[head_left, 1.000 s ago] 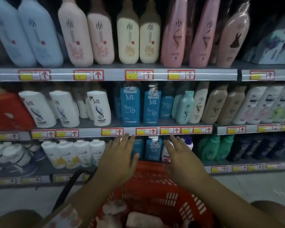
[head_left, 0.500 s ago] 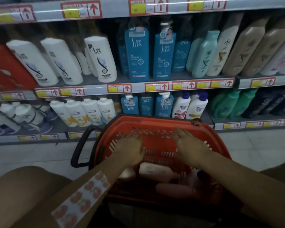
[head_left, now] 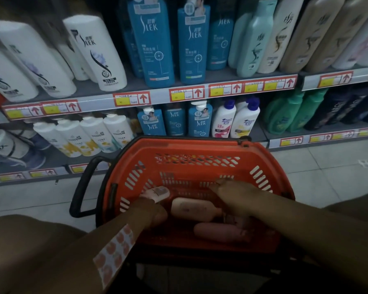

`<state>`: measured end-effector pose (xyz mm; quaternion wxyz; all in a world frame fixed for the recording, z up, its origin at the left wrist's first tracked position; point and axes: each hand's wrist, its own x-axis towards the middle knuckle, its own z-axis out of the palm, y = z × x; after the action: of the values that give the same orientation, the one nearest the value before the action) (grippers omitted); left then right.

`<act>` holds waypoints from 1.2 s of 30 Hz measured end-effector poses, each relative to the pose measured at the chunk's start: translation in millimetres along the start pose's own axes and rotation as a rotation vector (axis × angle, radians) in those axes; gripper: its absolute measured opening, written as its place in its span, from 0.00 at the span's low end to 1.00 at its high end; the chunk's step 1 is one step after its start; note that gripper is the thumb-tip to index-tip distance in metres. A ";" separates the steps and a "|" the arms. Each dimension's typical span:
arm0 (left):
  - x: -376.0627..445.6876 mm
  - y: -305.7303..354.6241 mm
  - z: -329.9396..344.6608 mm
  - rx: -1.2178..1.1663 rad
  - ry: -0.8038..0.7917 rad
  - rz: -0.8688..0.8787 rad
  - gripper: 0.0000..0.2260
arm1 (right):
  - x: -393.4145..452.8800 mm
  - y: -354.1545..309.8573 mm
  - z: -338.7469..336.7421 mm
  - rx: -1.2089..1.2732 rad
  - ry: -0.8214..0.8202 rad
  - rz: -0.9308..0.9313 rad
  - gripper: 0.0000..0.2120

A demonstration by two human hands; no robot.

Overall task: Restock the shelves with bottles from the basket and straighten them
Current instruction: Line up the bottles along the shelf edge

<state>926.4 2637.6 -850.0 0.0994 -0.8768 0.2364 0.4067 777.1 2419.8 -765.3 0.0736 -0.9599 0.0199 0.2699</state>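
The left hand is reaching down into the basket and appears to be curling its grip round the lower end of a pink bottle whose capped or labelled end is sticking up past the fingers; the fingers themselves are hidden under the wrist, so the hold is judged, not confirmed. The right hand is lying over the middle of the basket with its fingers extended toward the far wall, touching or hovering just above a second pink bottle; whether it is pinching anything cannot be told. A third pink bottle is lying flat on the basket floor, nearer the person, beside what may be more stock in the dim right corner. The basket is standing on the floor directly before the shelves, its black handle folded out to the left. On the shelves, blue bottles are standing upright, while the white bottles to their left are leaning in the wide-angle view; true tilt cannot be separated from lens distortion. Assessment: restocking is under way but incomplete. At least three bottles are remaining in the basket, none is being carried to a shelf, and no pink bottles are showing on the visible rows, so their slot lies out of view. Straightening is still outstanding.
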 end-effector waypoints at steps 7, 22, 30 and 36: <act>6.0 4.3 9.2 -0.092 0.094 -0.041 0.29 | 13.1 0.9 5.9 -0.010 -0.072 -0.051 0.28; -73.1 40.0 -95.5 -0.142 0.261 0.657 0.09 | 25.2 3.2 8.6 0.448 -0.176 0.016 0.26; -95.6 37.6 -131.5 -0.668 0.320 0.642 0.08 | 13.2 -2.8 -5.8 0.947 -0.209 0.007 0.25; -91.1 39.1 -133.0 -1.004 0.395 0.572 0.13 | 6.9 -9.8 -10.9 1.193 -0.202 0.024 0.21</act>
<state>944.9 2585.3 -693.7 -0.4848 -0.7774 0.2557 0.3086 789.4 2427.8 -758.4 0.5975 -0.7224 0.1717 0.3027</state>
